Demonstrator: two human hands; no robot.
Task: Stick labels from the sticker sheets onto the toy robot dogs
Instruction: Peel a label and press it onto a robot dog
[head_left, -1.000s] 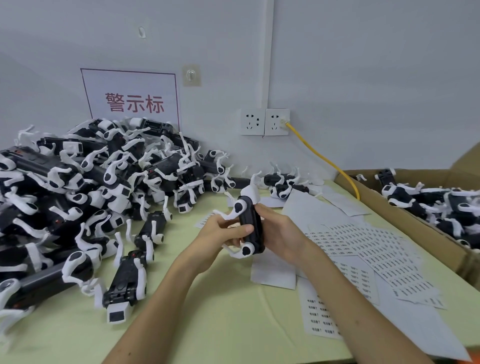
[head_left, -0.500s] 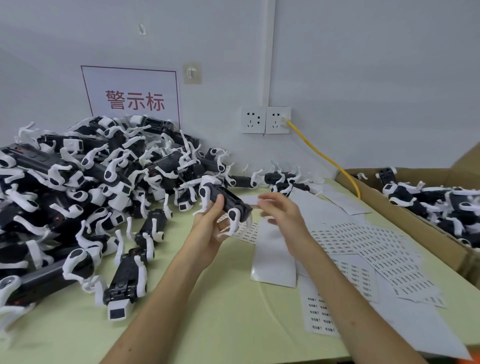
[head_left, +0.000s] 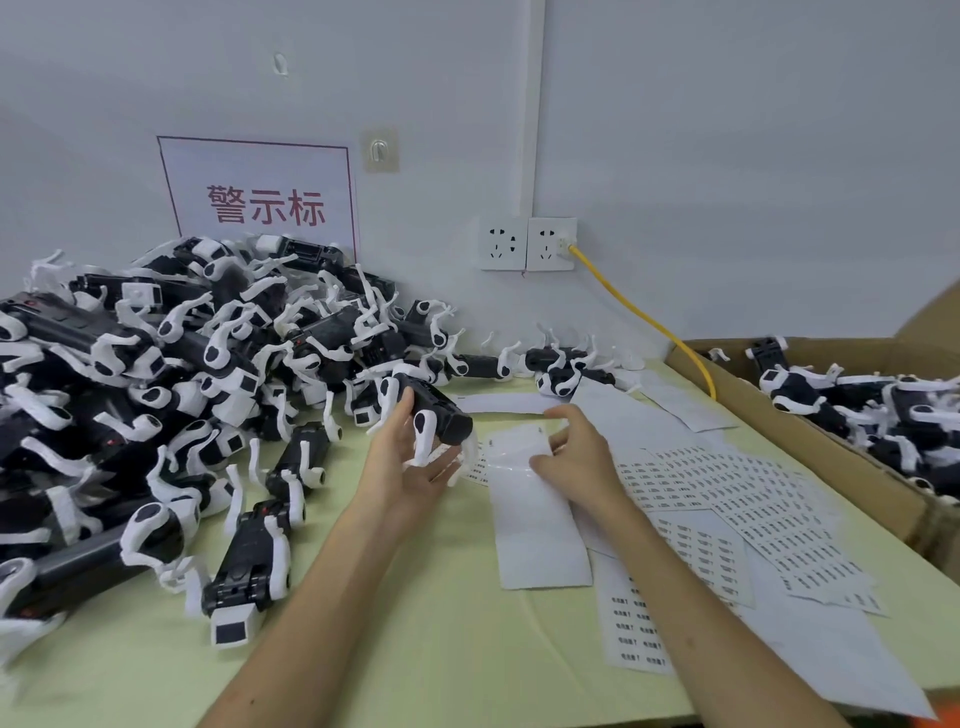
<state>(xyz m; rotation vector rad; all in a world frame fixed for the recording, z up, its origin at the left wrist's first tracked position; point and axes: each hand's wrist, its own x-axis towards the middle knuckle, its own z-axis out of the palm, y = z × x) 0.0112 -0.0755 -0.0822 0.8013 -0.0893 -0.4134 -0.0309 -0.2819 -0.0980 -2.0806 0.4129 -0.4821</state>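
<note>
A black toy robot dog (head_left: 439, 410) with white legs lies tilted in my left hand (head_left: 408, 462), thumb over its body and fingers underneath, just above the green table. My right hand (head_left: 579, 454) is to its right, down on a blank white sticker sheet (head_left: 537, 525). Its thumb and fingertips pinch the sheet's curled far end. Whether a label is between the fingers cannot be seen. Printed label sheets (head_left: 727, 499) lie spread to the right of that hand.
A big pile of robot dogs (head_left: 156, 395) fills the table's left side; one dog (head_left: 249, 566) lies near my left forearm. A cardboard box (head_left: 779, 431) with more dogs stands at the right. A yellow cable (head_left: 649, 322) runs from the wall socket (head_left: 550, 244) behind the box.
A second ago both hands held the dog upright. Now my left hand alone holds it, further left and tipped over. My right hand has let go and dropped onto the white sheet.
</note>
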